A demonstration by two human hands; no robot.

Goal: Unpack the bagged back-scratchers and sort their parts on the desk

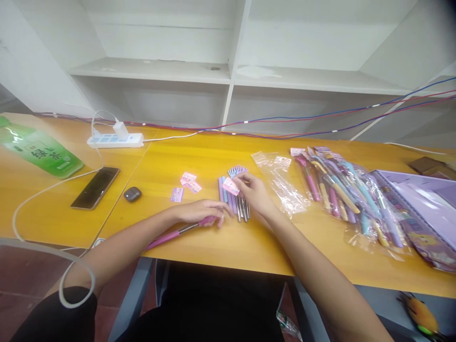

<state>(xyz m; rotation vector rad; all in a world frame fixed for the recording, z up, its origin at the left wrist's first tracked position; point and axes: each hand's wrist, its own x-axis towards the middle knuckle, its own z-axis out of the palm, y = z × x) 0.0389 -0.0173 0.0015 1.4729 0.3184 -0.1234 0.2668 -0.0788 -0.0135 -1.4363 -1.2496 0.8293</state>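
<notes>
My right hand (pixel 253 190) pinches a small pink printed card (pixel 231 186) between thumb and fingers. It is held above a row of back scratchers (pixel 233 202) with purple and blue handles, metal shafts and clawed heads. To its left, my left hand (pixel 204 212) bends its fingers around the head end of a pink back scratcher (pixel 171 236), whose metal shaft and handle slant back toward the table's front edge. The hand partly covers that head. Several similar printed cards (pixel 190 182) lie just beyond my left hand.
Clear plastic sleeves (pixel 285 183) and a pile of bagged back scratchers (pixel 345 190) lie to the right, beside a purple printed bag (pixel 423 209). At left are a green bottle (pixel 42 151), a phone (pixel 96 188), a dark earbud case (pixel 132 194) and a power strip (pixel 116 139) with a cable.
</notes>
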